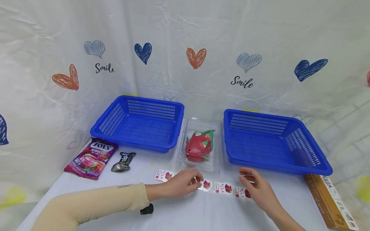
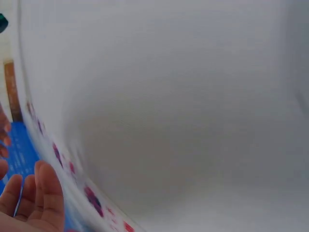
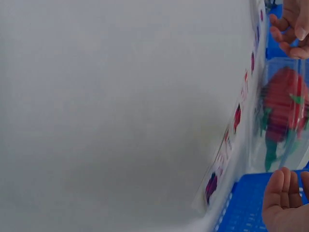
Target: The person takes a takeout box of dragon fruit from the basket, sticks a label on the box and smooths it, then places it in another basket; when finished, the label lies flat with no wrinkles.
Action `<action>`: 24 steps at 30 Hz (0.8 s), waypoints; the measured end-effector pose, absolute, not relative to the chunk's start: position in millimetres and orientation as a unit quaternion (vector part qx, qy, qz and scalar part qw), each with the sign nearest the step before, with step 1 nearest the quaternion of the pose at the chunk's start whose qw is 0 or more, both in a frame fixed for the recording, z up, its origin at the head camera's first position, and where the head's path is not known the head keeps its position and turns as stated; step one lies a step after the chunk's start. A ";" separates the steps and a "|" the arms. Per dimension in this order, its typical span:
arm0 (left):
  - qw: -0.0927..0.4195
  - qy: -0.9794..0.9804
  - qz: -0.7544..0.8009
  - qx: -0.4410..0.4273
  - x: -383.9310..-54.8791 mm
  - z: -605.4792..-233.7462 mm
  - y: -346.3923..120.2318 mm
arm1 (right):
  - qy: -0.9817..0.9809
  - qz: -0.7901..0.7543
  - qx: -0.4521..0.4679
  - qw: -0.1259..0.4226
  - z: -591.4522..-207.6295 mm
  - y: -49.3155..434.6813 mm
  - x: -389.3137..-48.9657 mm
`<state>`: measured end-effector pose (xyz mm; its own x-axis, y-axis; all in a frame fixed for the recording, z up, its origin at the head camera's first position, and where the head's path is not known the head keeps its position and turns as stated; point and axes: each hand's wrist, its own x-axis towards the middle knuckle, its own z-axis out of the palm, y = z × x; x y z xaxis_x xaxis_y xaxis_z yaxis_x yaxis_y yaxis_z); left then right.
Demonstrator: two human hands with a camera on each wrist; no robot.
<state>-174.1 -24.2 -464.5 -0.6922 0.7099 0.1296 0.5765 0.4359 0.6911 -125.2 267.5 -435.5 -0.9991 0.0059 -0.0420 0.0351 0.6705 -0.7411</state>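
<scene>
A strip of white labels with pink dragon fruit pictures lies across the table before me. My left hand is over the middle of it, covering some labels, its fingers loosely bent. Beside the strip's right end is my right hand, overlapping the last label, with relaxed fingers. In the wrist views, the left hand and right hand show nothing between their fingers. Behind the strip, a red and green toy dragon fruit sits in a clear plastic box.
Blue baskets stand on both sides of the box, the left basket and the right basket. At left lie a purple candy bag and a small dark wrapped packet. A long brown and white box lies at right.
</scene>
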 end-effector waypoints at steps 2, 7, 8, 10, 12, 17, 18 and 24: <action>0.099 0.841 0.350 0.400 -173.4 -460.8 -12.1 | 0.917 -0.398 0.012 0.019 -435.6 272.3 -125.1; 0.117 0.838 0.300 0.441 -171.8 -454.1 15.9 | 0.927 -0.375 0.002 0.016 -440.6 283.2 -124.5; 0.119 0.837 0.294 0.445 -172.2 -453.3 21.3 | 0.929 -0.369 0.002 0.015 -442.2 285.8 -124.4; 0.121 0.838 0.285 0.450 -173.0 -452.8 32.0 | 0.934 -0.357 0.004 0.011 -445.1 291.0 -123.9; 0.114 0.841 0.270 0.455 -173.1 -455.3 42.1 | 0.936 -0.351 0.010 0.009 -447.9 296.0 -123.4; 0.059 0.857 0.191 0.475 -169.3 -470.2 61.6 | 0.937 -0.349 0.012 0.011 -453.7 304.8 -123.7; 0.046 0.860 0.176 0.477 -168.6 -472.4 64.1 | 0.937 -0.349 0.012 0.014 -454.7 305.8 -124.1; 0.006 0.877 0.169 0.450 -170.5 -474.7 73.6 | 0.936 -0.349 0.017 0.048 -460.7 311.5 -126.6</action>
<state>-170.5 73.6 -474.7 -0.5941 0.7916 0.1427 0.7879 0.5369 0.3017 -126.6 311.5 -460.7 -0.9948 -0.0024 -0.1014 0.0647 0.7554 -0.6521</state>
